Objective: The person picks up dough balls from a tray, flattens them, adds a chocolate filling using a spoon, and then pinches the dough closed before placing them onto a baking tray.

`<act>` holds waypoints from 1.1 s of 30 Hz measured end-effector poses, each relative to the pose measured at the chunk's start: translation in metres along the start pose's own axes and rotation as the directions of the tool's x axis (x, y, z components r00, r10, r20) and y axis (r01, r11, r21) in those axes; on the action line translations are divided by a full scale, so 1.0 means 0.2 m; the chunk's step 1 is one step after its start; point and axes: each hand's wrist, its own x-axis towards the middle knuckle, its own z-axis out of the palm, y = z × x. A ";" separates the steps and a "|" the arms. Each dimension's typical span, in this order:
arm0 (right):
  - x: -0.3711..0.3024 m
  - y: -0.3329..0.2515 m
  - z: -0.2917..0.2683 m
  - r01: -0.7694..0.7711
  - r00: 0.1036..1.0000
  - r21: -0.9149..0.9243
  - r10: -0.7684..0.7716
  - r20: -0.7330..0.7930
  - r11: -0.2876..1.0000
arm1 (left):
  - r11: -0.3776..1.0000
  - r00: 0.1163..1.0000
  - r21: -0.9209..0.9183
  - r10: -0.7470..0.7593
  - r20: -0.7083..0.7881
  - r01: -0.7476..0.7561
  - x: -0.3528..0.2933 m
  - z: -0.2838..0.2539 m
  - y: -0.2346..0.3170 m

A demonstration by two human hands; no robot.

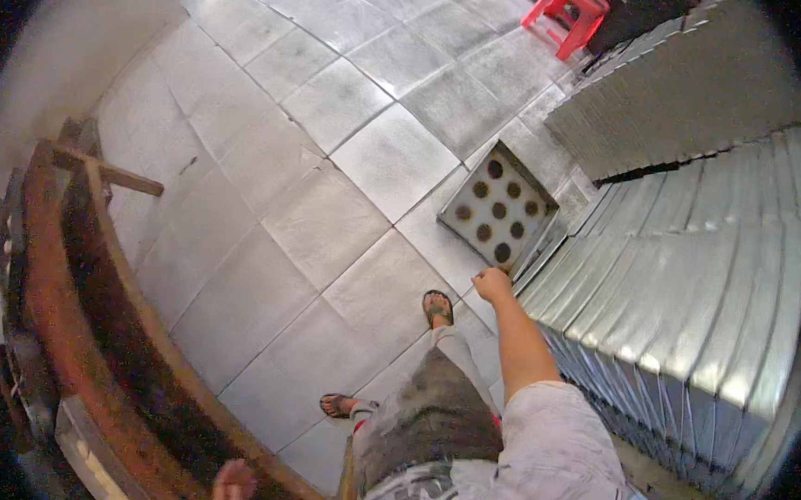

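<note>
My right arm reaches forward, and my right hand is closed at the near edge of a square metal tray. Several round dark brown pieces or marks are spread over the tray's pale base in rows; which they are I cannot tell. The tray is tilted beside a row of stacked metal trays on the right. My left hand is low at the bottom edge, near a long wooden trough-like piece. It is blurred, and its fingers do not show clearly.
More metal trays stand packed at the far right. A red plastic stool stands at the back. Grey square tiles cover the floor under my sandalled feet. A wooden bar juts out at the left.
</note>
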 end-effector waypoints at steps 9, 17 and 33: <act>1.34 0.23 0.64 -0.207 0.974 0.157 0.188 0.130 0.966 | 0.849 0.875 0.470 -0.400 0.273 0.242 0.75 1.08 -0.22; 1.88 0.01 0.89 -0.369 0.929 0.205 0.354 0.105 0.907 | 0.588 0.587 0.031 -0.803 -0.101 0.808 0.80 1.13 -0.42; 0.77 0.57 -0.10 -0.383 0.906 0.653 0.403 0.129 0.653 | 0.842 0.839 0.061 -0.539 0.076 0.536 0.54 1.23 -0.06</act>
